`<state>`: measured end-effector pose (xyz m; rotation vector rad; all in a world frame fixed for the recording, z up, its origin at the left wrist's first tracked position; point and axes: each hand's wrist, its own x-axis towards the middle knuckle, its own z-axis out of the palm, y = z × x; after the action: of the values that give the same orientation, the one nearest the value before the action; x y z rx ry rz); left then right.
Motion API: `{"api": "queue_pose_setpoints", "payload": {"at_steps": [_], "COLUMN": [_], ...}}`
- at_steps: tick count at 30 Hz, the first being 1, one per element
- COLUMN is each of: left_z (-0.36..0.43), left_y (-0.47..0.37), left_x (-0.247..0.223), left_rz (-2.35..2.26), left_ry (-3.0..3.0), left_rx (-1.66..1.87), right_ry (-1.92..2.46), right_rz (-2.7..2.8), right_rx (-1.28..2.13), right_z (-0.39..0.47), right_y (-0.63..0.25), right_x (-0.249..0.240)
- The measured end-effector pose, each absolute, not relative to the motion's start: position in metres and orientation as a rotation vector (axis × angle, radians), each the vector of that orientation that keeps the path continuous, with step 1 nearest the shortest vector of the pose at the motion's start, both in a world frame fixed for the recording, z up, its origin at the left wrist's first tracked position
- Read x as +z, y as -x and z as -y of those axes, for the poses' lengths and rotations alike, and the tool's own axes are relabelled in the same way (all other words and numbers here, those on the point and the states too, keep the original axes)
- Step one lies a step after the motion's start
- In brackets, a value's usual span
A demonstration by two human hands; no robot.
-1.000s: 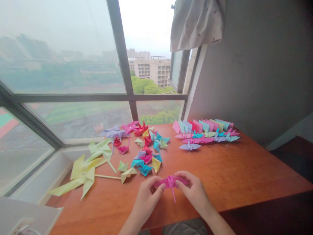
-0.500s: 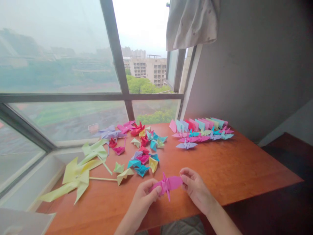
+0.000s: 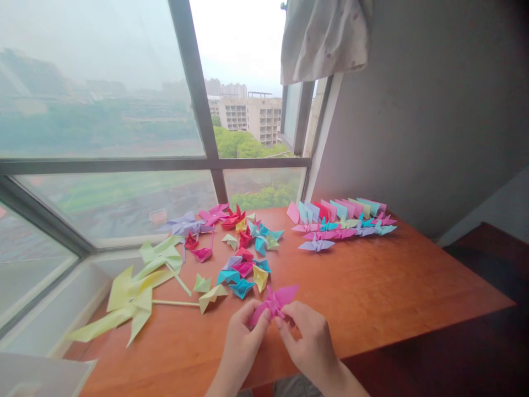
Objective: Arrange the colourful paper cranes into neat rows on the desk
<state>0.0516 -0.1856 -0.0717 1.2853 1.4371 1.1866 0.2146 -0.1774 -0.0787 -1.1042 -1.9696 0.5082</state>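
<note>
A magenta paper crane (image 3: 279, 299) is held just above the front part of the wooden table, its wings spread. My left hand (image 3: 248, 329) pinches its left wing between thumb and fingers. With thumb and forefinger my right hand (image 3: 308, 333) grips the near, lower part of the crane, close to its body; the fingers hide the exact spot. Just beyond the hands lie small folded paper pieces, among them a blue one (image 3: 241, 288) and a yellow one (image 3: 260, 278).
Paper pinwheels on sticks, including a yellow one (image 3: 131, 302) and a lilac one (image 3: 185, 225), lie at left by the window. Rows of paper cranes (image 3: 316, 245) stand at the back right of the table (image 3: 397, 292). A grey curtain (image 3: 324, 41) hangs above.
My right hand has moved left, from the crane's right wing tip to near its body. The crane has turned, its right wing now pointing up and away. My left hand keeps its pinch.
</note>
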Motion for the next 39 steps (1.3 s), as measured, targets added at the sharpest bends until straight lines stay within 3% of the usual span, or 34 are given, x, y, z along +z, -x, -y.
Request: {"api": "queue_pose_setpoints", "payload": {"at_steps": [6, 19, 39], "left_z": [0.186, 0.188, 0.190], "left_y": [-0.054, -0.058, -0.059], "left_x": [-0.077, -0.072, -0.072], "left_rz": [-1.299, -1.340, -1.384], "left_ry": [-1.309, -1.461, -1.560], "left_rx": [1.117, 1.023, 0.999], "right_ry": [1.247, 2.055, 2.202], "right_rz": [1.933, 1.717, 1.734], "right_rx": [0.373, -0.178, -0.018], "right_z": [0.158, 0.067, 0.018], "right_y": [-0.225, -0.378, -0.362], "right_x": [-0.086, -0.095, -0.097]}}
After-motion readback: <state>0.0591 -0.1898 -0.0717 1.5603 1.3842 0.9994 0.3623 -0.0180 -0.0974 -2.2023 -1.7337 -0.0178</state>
